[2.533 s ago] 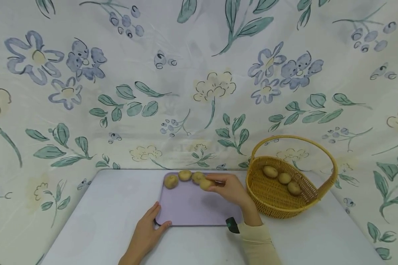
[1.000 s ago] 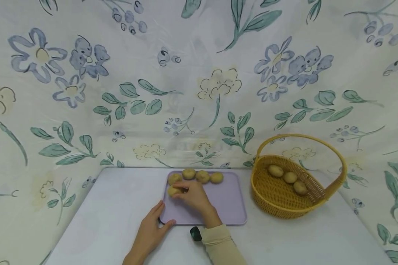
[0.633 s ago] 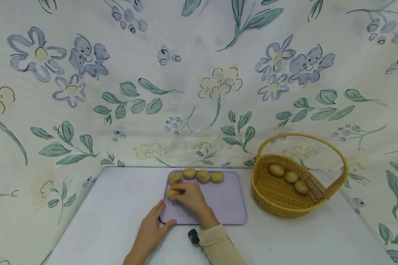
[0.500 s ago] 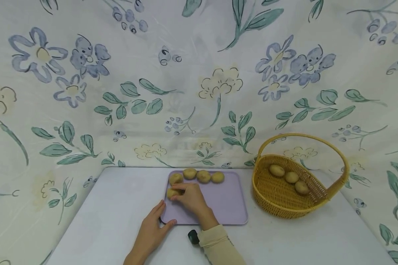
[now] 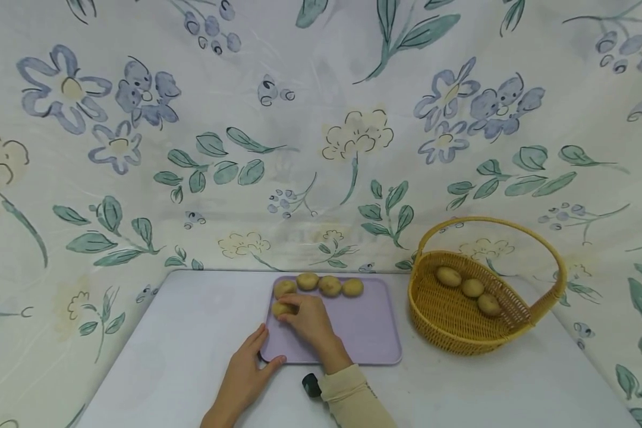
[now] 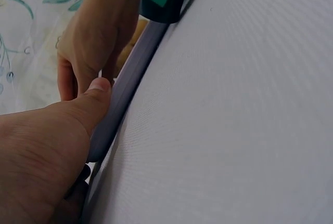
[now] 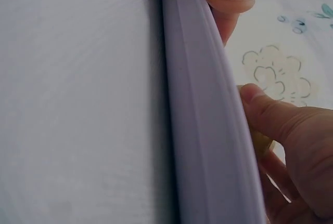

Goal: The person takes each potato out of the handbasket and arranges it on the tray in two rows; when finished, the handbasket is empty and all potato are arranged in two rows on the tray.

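Note:
My right hand pinches a yellow-brown potato between thumb and fingers, low at the left side of a lilac tray. Behind it, a row of potatoes runs along the tray's back edge. My left hand grips the tray's front left corner, thumb on the front rim and fingers along the left side. In the left wrist view the left thumb presses the rim. The right wrist view shows the pinched potato partly hidden by the tray's edge and fingers.
A wicker basket with a tall handle stands right of the tray, holding three potatoes. A dark device sits at my right wrist. A flowered cloth hangs behind the white table.
My right hand has moved left across the tray with a potato, from in front of the row's right end to its left end. Over the last half second both hands have hardly moved.

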The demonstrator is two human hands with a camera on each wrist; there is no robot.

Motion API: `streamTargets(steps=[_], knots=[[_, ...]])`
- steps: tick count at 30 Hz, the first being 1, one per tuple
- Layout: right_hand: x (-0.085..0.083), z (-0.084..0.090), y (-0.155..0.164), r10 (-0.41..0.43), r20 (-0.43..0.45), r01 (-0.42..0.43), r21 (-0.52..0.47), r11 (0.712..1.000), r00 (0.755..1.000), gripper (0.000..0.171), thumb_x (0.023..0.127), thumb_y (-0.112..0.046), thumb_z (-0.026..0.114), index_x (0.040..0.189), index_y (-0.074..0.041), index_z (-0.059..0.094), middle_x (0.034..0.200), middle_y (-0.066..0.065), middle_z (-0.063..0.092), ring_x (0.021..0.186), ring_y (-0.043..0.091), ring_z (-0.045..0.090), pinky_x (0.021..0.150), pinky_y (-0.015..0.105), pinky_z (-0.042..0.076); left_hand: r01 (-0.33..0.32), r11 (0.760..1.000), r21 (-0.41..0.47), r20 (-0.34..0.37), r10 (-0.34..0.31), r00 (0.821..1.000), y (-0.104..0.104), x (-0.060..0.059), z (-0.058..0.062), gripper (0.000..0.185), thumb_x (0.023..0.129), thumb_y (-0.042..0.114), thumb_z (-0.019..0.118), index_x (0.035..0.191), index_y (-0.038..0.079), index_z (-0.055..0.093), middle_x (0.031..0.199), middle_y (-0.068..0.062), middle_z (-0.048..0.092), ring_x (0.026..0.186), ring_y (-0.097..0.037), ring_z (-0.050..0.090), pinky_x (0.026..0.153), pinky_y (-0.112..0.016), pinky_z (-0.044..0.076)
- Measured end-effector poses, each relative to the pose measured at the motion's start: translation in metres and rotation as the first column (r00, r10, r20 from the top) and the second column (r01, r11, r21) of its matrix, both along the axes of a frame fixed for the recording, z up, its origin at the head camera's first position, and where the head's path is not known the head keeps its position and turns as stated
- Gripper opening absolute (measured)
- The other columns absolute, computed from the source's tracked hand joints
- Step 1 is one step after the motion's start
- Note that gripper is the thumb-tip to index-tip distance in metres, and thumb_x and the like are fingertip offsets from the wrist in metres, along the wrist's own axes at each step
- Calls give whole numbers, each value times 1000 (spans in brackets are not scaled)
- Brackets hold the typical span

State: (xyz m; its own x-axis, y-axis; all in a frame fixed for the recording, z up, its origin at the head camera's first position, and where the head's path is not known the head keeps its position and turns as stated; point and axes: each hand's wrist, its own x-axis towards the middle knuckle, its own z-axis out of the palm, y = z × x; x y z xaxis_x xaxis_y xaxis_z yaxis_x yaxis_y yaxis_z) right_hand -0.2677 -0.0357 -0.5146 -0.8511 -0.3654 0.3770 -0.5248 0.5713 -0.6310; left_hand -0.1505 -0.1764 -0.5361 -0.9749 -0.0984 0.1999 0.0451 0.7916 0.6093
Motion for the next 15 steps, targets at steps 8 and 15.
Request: streamTargets(steps=[8, 15], knots=[[-2, -1, 0, -28, -31, 29, 29, 999, 999, 38, 68, -31, 82, 105, -26, 74, 102, -11, 73, 96, 11, 61, 83, 25, 50, -8, 1000, -5, -7, 8, 1000, 1, 0, 2, 78, 77, 42, 75, 135, -2, 48, 146, -13, 44, 134, -33, 43, 110, -49, 38], [2, 6, 3, -22, 14, 22, 1, 1000, 1000, 39, 69, -30, 82, 106, -22, 73, 104, -8, 73, 102, 13, 63, 91, 28, 51, -10, 1000, -3, -4, 10, 1000, 2, 1, 1, 78, 77, 42, 75, 135, -2, 48, 146, -12, 44, 134, -33, 42, 110, -48, 37]])
